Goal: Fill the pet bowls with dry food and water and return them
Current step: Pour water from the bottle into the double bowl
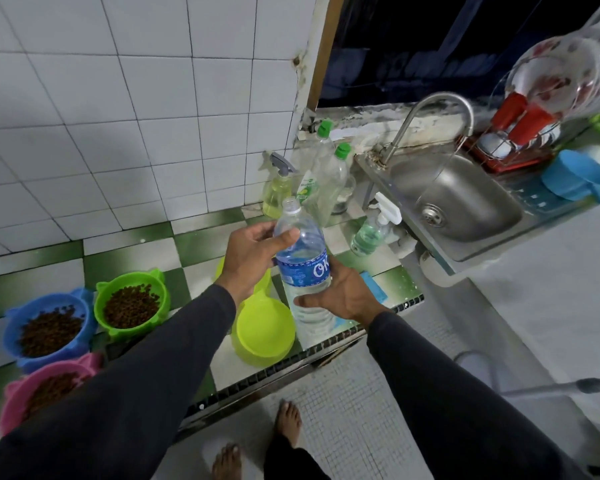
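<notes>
Over checkered counter tiles [194, 244], both hands' grip wraps the uncapped water bottle [303, 268]: left hand [253, 258] high, right hand [343, 294] low.

To your right you see a steel sink [458, 202] with a curved tap [426, 116]. Behind it a dish rack [513, 150] holds red cups [520, 116] and flowered plates [561, 74]. Two green-capped bottles [329, 168] and a yellow spray bottle [278, 192] stand against the tiled wall [118, 98].

head view looks steeply down, close above counter [187, 244].
</notes>
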A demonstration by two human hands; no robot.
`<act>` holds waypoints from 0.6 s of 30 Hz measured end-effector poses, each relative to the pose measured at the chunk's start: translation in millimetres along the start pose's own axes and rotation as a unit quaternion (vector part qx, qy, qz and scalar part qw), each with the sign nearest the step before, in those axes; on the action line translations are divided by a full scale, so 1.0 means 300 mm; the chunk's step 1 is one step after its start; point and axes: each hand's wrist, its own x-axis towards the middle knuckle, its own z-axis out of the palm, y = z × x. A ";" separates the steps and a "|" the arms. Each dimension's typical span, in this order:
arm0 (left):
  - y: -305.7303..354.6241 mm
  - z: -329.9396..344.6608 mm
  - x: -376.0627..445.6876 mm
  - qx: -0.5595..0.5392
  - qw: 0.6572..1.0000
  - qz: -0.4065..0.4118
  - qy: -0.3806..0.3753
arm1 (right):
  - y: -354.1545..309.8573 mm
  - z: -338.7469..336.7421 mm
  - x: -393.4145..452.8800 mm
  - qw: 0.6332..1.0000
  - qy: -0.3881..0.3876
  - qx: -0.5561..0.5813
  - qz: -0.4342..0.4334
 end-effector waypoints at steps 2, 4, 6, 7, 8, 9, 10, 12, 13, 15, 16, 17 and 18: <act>0.016 0.021 0.025 0.015 1.000 0.019 -0.006 | 0.003 -0.015 0.032 1.000 0.007 0.019 -0.001; 0.033 0.041 0.050 0.043 0.998 0.038 -0.002 | 0.003 -0.030 0.064 0.999 0.011 0.035 -0.006; 0.039 0.055 0.081 0.076 0.995 0.056 0.007 | 0.003 -0.041 0.092 0.998 0.007 0.052 -0.022; 0.038 0.061 0.096 0.088 0.994 0.062 0.009 | 0.009 -0.045 0.108 0.998 0.004 0.062 -0.032; 0.036 0.065 0.110 0.096 0.993 0.065 0.007 | 0.015 -0.048 0.122 0.996 0.002 0.073 -0.042; 0.033 0.070 0.121 0.104 0.992 0.067 0.003 | 0.022 -0.051 0.135 0.995 -0.001 0.089 -0.049; 0.030 0.075 0.130 0.112 0.991 0.070 0.001 | 0.026 -0.053 0.145 0.993 -0.004 0.103 -0.055; 0.025 0.086 0.144 0.134 0.988 0.078 0.001 | 0.042 -0.050 0.168 0.991 -0.011 0.116 -0.069; 0.020 0.091 0.150 0.146 0.986 0.080 0.003 | 0.063 -0.049 0.183 0.989 -0.020 0.124 -0.075; 0.009 0.097 0.161 0.163 0.983 0.086 0.011 | 0.083 -0.051 0.203 0.986 -0.035 0.146 -0.078; 0.006 0.100 0.165 0.168 0.982 0.089 0.014 | 0.085 -0.053 0.211 0.986 -0.041 0.143 -0.078; 0.005 0.102 0.168 0.173 0.981 0.090 0.016 | 0.089 -0.048 0.223 0.989 -0.039 0.126 -0.074; 0.003 0.105 0.173 0.178 0.980 0.092 0.017 | 0.083 -0.051 0.227 0.990 -0.036 0.117 -0.069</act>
